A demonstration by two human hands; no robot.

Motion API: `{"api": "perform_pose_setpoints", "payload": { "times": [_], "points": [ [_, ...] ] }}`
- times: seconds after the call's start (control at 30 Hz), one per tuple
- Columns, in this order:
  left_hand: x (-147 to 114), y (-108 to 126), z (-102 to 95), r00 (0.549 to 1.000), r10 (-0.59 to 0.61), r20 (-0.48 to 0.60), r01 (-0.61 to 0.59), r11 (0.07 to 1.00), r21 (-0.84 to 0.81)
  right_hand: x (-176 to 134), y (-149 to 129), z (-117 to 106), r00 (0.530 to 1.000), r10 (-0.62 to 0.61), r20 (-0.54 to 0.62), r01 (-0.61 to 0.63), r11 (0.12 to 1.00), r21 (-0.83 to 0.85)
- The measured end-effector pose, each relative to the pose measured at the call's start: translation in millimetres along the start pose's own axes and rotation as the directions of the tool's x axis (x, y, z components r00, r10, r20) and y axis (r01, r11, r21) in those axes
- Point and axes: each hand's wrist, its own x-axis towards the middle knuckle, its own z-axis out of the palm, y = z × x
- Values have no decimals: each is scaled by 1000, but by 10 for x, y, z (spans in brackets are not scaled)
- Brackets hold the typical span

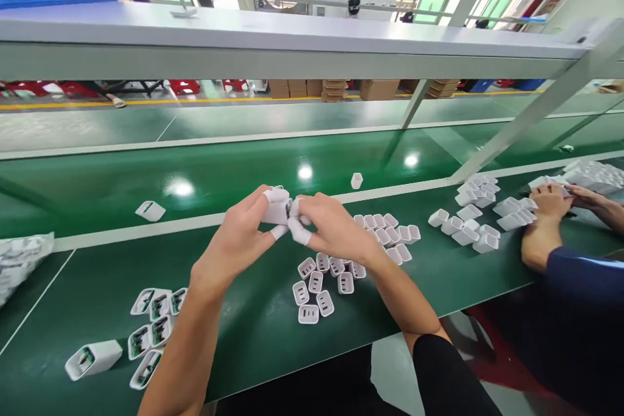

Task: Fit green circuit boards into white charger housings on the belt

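Above the green bench my left hand (238, 234) is closed around a white plastic charger housing (276, 211). White covers sit on its fingertips. My right hand (334, 227), also with covered fingertips, pinches at the housing's right end, where a dark bit shows. Whatever sits between those right fingers is mostly hidden. Below my right hand stand several white caps with dark slots (316, 282). Left of my left forearm are several open housings with green circuit boards inside (160, 331), and one more lies on its side (95, 359).
Rows of white housings (390, 236) stand right of my hands, with more groups (470, 227) farther right. There a co-worker's hands (548, 205) handle white parts. Loose housings (151, 210) lie on the far green strip. A metal shelf (292, 58) crosses ahead; a plastic bag (24, 263) lies left.
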Motion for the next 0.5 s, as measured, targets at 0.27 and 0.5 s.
{"api": "perform_pose_setpoints", "payload": {
  "times": [0.27, 0.5],
  "points": [
    [53, -65, 130, 991, 129, 34, -133, 945, 299, 0, 27, 17, 1000, 23, -21, -23, 1000, -15],
    [75, -147, 181, 970, 243, -2, -231, 924, 305, -78, 33, -137, 994, -54, -100, 54, 999, 5]
  ]
}}
